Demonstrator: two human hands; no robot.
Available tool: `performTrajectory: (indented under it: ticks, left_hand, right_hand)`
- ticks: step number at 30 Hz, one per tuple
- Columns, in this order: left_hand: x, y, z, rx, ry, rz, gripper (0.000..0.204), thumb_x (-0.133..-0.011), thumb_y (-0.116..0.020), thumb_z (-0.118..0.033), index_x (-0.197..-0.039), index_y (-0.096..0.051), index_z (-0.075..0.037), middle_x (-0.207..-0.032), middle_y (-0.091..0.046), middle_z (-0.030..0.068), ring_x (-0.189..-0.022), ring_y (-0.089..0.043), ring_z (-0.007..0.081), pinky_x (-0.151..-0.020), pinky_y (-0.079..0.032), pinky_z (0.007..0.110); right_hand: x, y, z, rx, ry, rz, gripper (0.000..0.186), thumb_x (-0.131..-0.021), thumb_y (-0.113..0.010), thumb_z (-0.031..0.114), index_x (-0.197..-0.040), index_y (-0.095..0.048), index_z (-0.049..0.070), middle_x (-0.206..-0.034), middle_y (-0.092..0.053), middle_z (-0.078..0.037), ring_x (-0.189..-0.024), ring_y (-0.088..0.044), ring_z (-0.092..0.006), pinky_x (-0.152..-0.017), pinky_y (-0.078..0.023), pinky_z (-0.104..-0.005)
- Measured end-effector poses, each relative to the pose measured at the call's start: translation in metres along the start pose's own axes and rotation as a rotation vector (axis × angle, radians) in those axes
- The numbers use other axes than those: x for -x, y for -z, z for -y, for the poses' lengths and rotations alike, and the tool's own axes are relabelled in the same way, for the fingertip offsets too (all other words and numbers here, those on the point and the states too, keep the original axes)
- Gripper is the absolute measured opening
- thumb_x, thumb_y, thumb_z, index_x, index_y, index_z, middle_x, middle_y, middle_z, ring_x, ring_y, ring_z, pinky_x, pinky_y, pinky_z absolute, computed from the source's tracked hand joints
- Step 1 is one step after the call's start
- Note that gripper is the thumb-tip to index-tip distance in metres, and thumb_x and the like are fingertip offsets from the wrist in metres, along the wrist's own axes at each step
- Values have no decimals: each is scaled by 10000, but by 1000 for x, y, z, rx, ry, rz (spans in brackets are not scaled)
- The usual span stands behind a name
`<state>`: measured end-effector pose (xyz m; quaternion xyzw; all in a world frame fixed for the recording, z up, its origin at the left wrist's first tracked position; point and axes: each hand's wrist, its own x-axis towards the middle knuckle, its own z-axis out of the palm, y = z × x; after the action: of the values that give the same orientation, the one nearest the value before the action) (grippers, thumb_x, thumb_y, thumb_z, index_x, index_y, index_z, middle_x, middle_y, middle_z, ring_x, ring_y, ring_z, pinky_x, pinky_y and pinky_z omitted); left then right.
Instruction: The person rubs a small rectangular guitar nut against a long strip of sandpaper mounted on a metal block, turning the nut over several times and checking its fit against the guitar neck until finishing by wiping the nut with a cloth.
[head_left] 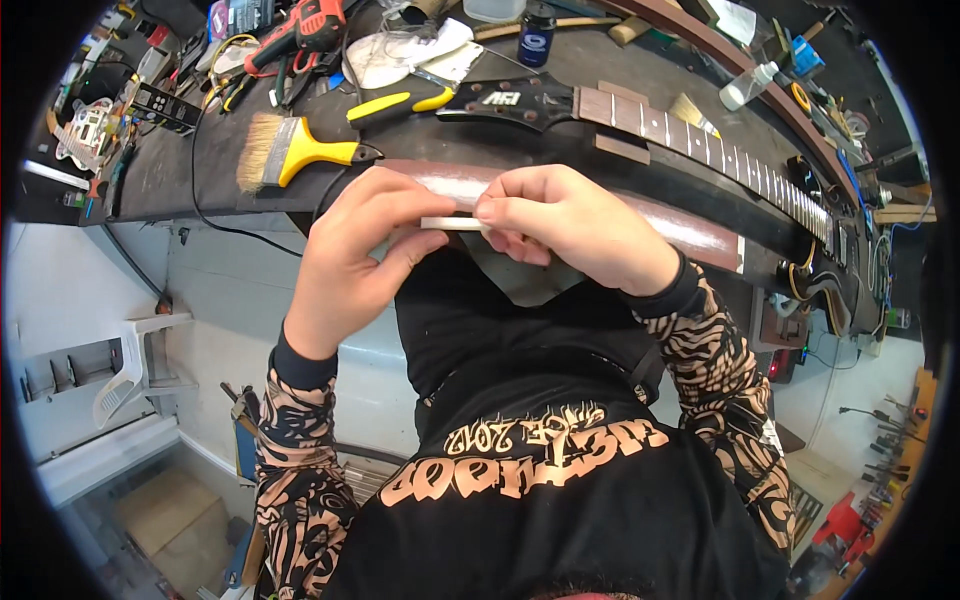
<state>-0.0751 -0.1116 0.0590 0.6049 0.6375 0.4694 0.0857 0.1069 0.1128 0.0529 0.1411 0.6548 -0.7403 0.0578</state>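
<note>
Two-handed pinch rn: left hand [360, 245] & right hand [575, 220] each grip an end of the small white strip [455, 224], nr the long brown board [705, 237]. Imo fingertip-only hold cd slip & drop it, or uneven pressure might snap it.

A guitar neck [690, 138] bars the hands [350, 255] ahead; leftward lies room, seemingly crossed by a cable [250, 234].

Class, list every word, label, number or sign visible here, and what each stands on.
Black shirt: copper-coloured lettering and digits, upside down; wording not copied.
Black headstock: white lettering, not copied.
Dark can: pale emblem; small print unreadable.
White strip: no lettering visible.
Elsewhere on the bench: any print too small or blurred to read.
</note>
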Motion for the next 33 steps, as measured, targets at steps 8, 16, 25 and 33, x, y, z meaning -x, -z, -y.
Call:
performTrajectory:
  ticks: [8, 16, 25, 33]
  left_hand:
    - [1, -50, -26, 44, -11, -18, 346, -913, -988, 47, -1238, -876, 8, -1100, -810, 127, -981, -757, 228, -821, -585, 347]
    - [-12, -89, -43, 52, -10, 8, 311, -915, -998, 3, -1202, -878, -11, -1104, -828, 122, -956, -793, 275, -818, -627, 383]
    - [-58, -141, -22, -246, -152, 144, 216, -966, -948, -83, -1151, -843, -47, -1156, -759, 90, -1100, -699, 335, -976, -541, 456]
    - [-64, -147, -10, -256, -66, 180, 246, -979, -941, -124, -1201, -857, -58, -1185, -750, 82, -1116, -690, 320, -1038, -509, 460]
  right_hand:
    - [70, 12, -20, -232, 97, -81, 355, -1281, -637, 304, -1345, -758, -23, -1064, -769, -37, -887, -689, -76, -803, -575, -269]
    - [112, 9, -50, -167, 277, -279, 334, -1166, -838, 83, -1458, -703, -9, -1324, -758, -35, -1217, -708, -94, -1067, -609, -296]
    - [112, 51, -66, 801, 533, -717, 204, -988, -891, 44, -1165, -789, 35, -1127, -724, -110, -1092, -687, -351, -978, -584, -469]
    - [104, 63, -69, 932, 475, -710, 215, -981, -884, 20, -1179, -802, 22, -1135, -735, -99, -1099, -684, -344, -970, -575, -464]
